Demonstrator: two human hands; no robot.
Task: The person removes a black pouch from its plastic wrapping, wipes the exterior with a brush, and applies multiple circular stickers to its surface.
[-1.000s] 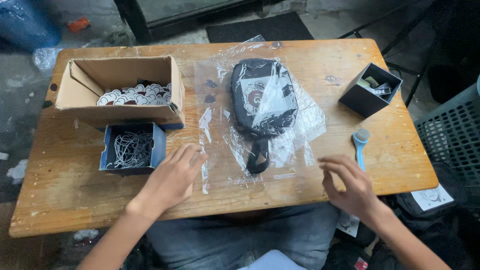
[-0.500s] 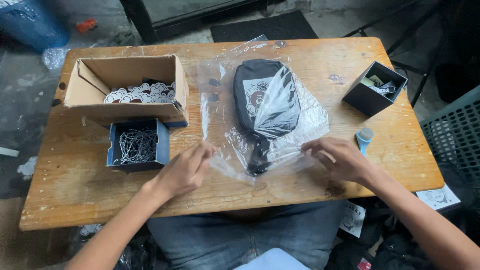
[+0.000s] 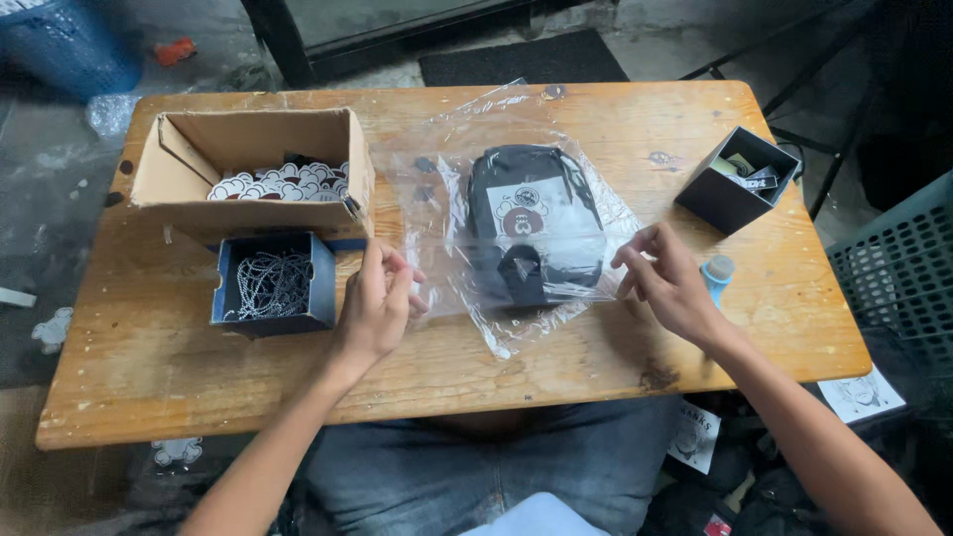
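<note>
A dark grey pouch bag [image 3: 531, 223] with a round bear patch lies inside a clear plastic sleeve [image 3: 452, 179] in the middle of the wooden table [image 3: 596, 357]. My left hand [image 3: 379, 303] pinches the sleeve's left edge near the front, fingers curled on the plastic. At the sleeve's right edge my right hand [image 3: 670, 280] has its fingertips on the plastic. Both hands sit at the bag's lower end, one on each side.
A cardboard box [image 3: 199, 164] with white cut-out stickers stands at the back left. In front of it is a small blue box [image 3: 223, 293] of metal chains. A small black box [image 3: 725, 194] sits at the right, a light blue tube [image 3: 717, 273] by my right hand.
Both hands have moved in from the table's front edge to the sleeve's two sides. The sleeve with the bag has been pulled flatter and straighter.
</note>
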